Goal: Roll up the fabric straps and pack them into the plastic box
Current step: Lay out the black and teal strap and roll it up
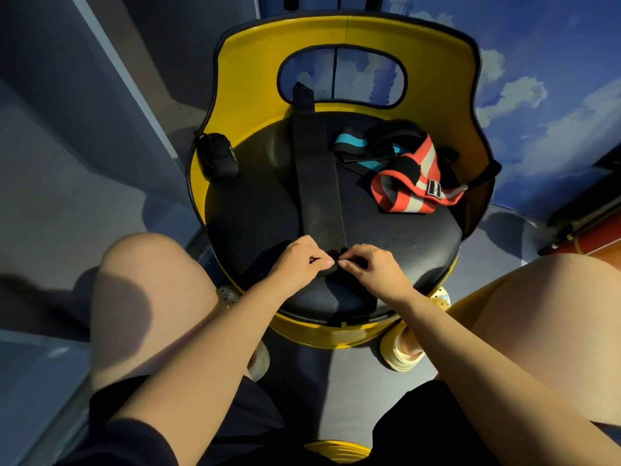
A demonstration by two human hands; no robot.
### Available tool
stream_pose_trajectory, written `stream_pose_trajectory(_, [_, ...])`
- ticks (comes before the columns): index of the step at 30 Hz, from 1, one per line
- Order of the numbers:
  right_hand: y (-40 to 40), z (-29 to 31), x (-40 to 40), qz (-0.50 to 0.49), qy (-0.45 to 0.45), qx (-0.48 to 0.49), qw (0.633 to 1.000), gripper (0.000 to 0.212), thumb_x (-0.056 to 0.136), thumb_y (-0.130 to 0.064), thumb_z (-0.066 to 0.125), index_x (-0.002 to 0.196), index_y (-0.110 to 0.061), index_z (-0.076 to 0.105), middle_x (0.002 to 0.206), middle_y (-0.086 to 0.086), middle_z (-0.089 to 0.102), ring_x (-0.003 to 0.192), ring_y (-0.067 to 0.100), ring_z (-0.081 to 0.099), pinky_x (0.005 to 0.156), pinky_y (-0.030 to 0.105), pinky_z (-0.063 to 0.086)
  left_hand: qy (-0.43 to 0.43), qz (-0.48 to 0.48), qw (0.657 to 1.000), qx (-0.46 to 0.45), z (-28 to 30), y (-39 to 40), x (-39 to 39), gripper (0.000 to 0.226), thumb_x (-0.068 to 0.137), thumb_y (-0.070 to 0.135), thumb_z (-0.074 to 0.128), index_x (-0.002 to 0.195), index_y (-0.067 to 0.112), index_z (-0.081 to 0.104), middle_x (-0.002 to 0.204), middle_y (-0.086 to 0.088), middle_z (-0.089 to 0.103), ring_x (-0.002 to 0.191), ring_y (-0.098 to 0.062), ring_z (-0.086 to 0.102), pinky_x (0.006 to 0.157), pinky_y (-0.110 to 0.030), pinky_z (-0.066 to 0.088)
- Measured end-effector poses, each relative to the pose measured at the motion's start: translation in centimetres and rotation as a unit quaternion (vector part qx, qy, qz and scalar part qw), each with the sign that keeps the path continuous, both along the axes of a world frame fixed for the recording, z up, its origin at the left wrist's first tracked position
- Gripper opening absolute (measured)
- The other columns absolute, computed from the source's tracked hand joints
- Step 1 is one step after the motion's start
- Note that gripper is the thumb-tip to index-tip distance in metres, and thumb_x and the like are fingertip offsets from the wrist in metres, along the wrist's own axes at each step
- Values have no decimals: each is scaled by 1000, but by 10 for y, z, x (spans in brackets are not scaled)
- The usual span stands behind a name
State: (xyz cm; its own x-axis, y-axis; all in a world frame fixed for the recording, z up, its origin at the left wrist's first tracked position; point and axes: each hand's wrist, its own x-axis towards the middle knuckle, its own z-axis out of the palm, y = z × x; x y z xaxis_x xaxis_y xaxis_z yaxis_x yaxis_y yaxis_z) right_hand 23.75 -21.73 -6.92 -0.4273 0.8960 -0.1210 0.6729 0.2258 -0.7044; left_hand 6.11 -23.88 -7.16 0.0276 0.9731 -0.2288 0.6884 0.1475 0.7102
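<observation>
Here we have the long black strap (316, 169) laid flat along the black seat (255, 210) of a yellow chair, its far end climbing toward the backrest and its near end at our fingertips. Our left hand (297, 260) and right hand (373, 267) both pinch that near end, fingers curled on it, thumbs nearly meeting, so we judge the roll is only just starting. To do this well, we should fold the first turn tight and square across the strap's width, then walk it away from us with both thumbs pressing evenly, keeping the edges aligned so the roll does not cone. The flat run ahead helps; we should keep it straight. 2 other straps wait on the right of the seat: a red and grey strap (416, 186) and a teal and black strap (356, 149), tangled together. A small black pouch (218, 156) sits at the left. The plastic box is not in view.
</observation>
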Motion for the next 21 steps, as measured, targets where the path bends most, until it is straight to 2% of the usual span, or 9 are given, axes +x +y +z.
stream_pose_trajectory(4, [7,-1,-6,-51,4,-44,998,15,89,-24,63,96,-12,70,96,-1,56,91,9,49,75,16,31,47,15,998,32,2,-1,4,13,88,29,63,96,23,71,87,9,53,88,-14,57,74,-30,49])
stream_pose_trajectory(6, [10,-3,-8,-65,2,-62,996,16,88,-24,64,97,-12,70,96,-1,56,91,9,49,73,16,32,100,-3,993,59,3,-3,5,15,90,33,59,96,24,69,93,7,56,97,-15,53,77,-32,47])
stream_pose_trajectory(9, [14,-4,-10,-86,4,-84,993,15,89,-23,63,97,-11,69,94,-1,57,89,10,49,71,16,32,181,-44,975,122,-1,-8,3,24,93,36,54,108,24,66,109,7,58,107,-14,48,82,-29,42])
stream_pose_trajectory(11, [15,-5,-12,-105,16,-99,989,14,88,-22,64,96,-11,68,93,0,57,88,12,50,66,14,32,202,-57,964,163,-2,-13,2,25,94,34,52,111,21,66,111,6,60,106,-15,51,82,-27,42])
stream_pose_trajectory(13, [17,-6,-13,-112,22,-103,988,13,88,-21,64,95,-10,67,92,2,57,87,13,50,60,13,29,219,-64,954,195,-4,-18,-1,24,92,33,56,106,19,68,106,3,62,104,-18,55,81,-32,47])
stream_pose_trajectory(15, [18,-8,-13,-114,22,-98,988,14,88,-22,64,94,-10,68,94,2,56,88,13,49,61,14,29,267,-87,942,183,-6,-20,-2,30,89,39,58,112,21,64,112,3,58,111,-20,51,86,-36,44])
stream_pose_trajectory(18, [16,-11,-12,-115,22,-60,991,14,87,-23,66,93,-10,68,97,-1,52,90,11,47,71,18,30,300,-103,937,144,-5,-19,-3,35,92,41,52,122,25,55,121,3,48,115,-18,43,90,-33,38])
stream_pose_trajectory(21, [11,-15,-11,-61,5,77,995,10,85,-20,67,89,-11,67,91,0,55,88,18,54,77,30,41,263,-83,954,114,-2,-14,-3,34,91,40,54,121,26,56,118,5,46,113,-16,43,85,-33,43])
